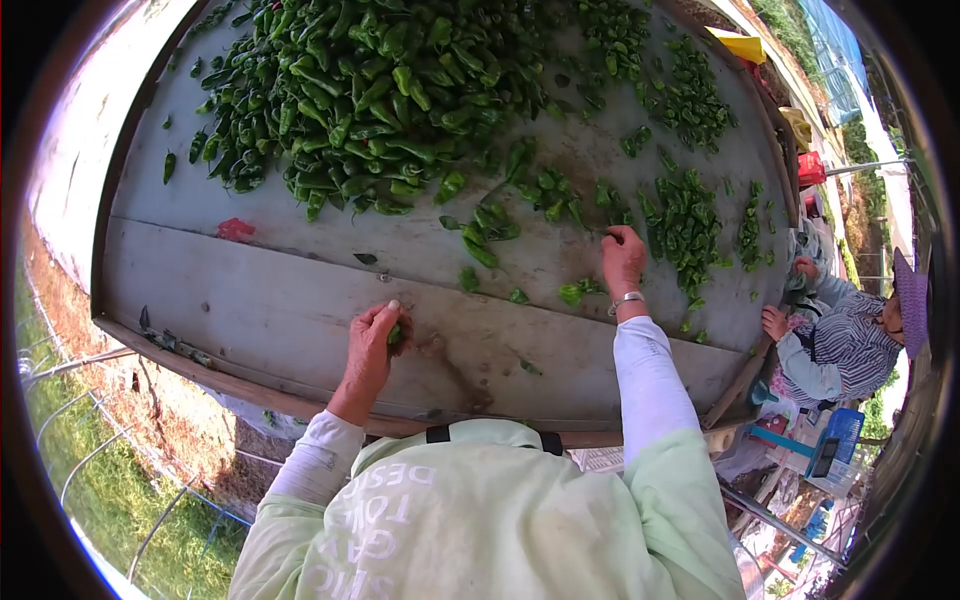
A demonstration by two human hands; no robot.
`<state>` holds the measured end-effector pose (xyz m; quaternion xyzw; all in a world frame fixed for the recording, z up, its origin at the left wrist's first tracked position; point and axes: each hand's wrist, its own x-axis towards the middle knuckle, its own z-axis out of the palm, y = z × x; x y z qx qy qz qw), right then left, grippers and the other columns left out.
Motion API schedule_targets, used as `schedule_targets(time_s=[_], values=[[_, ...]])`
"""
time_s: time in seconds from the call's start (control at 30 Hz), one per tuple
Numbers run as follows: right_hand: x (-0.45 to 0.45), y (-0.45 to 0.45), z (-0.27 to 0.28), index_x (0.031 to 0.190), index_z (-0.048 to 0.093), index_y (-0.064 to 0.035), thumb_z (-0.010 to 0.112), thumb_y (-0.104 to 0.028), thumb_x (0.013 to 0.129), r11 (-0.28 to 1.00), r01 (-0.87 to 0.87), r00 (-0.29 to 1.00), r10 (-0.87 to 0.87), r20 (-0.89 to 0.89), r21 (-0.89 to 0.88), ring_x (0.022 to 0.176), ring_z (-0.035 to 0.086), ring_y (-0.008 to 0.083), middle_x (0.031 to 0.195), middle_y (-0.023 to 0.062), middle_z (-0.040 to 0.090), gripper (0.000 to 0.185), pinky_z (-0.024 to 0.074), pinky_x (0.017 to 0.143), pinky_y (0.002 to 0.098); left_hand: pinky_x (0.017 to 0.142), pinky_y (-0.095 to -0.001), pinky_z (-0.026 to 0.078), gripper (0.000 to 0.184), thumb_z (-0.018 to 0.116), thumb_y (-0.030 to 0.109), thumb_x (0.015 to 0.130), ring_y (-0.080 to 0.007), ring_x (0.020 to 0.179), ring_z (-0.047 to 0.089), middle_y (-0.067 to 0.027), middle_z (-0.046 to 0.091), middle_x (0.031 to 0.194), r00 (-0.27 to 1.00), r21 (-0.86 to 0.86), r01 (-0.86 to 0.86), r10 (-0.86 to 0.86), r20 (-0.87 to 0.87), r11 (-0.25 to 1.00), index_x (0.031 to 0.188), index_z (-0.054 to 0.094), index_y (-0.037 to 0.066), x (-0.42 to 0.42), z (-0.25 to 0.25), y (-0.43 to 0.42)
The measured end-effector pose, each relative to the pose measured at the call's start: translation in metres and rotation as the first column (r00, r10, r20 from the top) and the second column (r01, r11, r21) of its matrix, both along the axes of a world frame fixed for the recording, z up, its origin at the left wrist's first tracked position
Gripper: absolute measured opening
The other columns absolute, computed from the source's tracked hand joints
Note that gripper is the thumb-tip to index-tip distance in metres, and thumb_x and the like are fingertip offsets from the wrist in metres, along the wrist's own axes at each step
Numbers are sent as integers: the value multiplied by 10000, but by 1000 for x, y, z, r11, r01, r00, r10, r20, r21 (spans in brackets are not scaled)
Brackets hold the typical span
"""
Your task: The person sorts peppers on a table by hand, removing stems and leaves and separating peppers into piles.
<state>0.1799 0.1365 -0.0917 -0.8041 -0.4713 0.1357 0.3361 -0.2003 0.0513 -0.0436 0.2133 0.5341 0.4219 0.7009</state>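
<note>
Left hand (371, 342): curled around a green pepper (396, 334)
Right hand (625, 258): fingers down beside loose peppers (612, 203); cannot tell its grip

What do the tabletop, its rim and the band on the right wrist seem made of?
Tabletop: perhaps sheet metal or painted board; it looks flat, dull grey and stained, which settles neither. Rim: likely unpolished wood, being brown and matte. Wristband: probably polished metal, given its silvery shine.

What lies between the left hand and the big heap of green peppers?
In the head view, mostly bare grey tabletop separates the left hand from the heap of green peppers, with one small, dark, leaf-like scrap lying there.
</note>
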Motion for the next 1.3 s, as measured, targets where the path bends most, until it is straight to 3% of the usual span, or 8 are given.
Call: schedule_targets(time_s=[0.03,0.17,0.33,0.43,0.67,0.87,1.07,1.3], values=[[2,1,8,844,653,-42,597,-47,709,994,93,958,-105,-267,-57,657,608,185,719,109,635,146,485,632,305,452,-218,335,266,580,280,868,-81,511,476,-8,539,620,997,33,-61,62,-51,998,751,593,41,-2,3,3],[-17,11,32,847,656,-48,601,-64,737,999,13,962,-3,-274,35,632,599,140,692,80,619,124,474,598,280,458,-214,333,229,576,227,873,-66,525,477,4,537,618,945,222,-85,149,-290,971,770,609,26,-11,4,31],[-81,38,41,849,660,-92,677,-125,706,919,-392,869,352,348,49,820,564,206,851,27,592,148,443,681,361,483,-214,360,192,551,159,872,-45,542,448,24,492,603,840,401,0,218,-498,916,762,582,4,-8,-8,42],[-101,41,40,851,659,-122,698,-146,676,932,-343,787,356,504,-122,916,510,239,945,12,552,181,417,729,411,493,-215,370,165,552,132,861,-46,543,444,26,491,608,824,423,22,223,-521,906,765,572,0,-8,-5,37],[-78,53,28,806,633,-107,682,-112,675,924,-360,786,374,492,-128,907,524,246,941,31,546,140,434,718,412,492,-217,367,129,556,101,845,-49,546,439,17,489,615,788,482,25,280,-549,876,772,571,-4,-7,-10,36],[-18,28,12,785,619,-67,638,-59,701,941,-339,884,316,344,7,688,592,276,763,102,609,86,473,616,359,491,-213,356,118,554,91,845,-50,545,433,18,489,625,798,474,14,276,-535,880,775,571,-2,-9,-15,35],[-9,24,52,840,625,-39,616,-99,814,995,-31,812,-33,-583,-99,624,583,91,735,-2,625,66,436,541,233,489,-213,352,127,551,93,850,-46,542,423,24,488,623,801,468,-22,295,-520,884,768,569,-3,-6,-13,35],[-74,35,36,955,633,-51,630,-62,773,894,-447,831,399,-387,-39,633,618,166,756,55,632,182,472,556,297,492,-218,360,106,554,84,836,-54,540,432,11,494,624,769,480,26,289,-570,877,775,568,-2,-7,-15,35]])
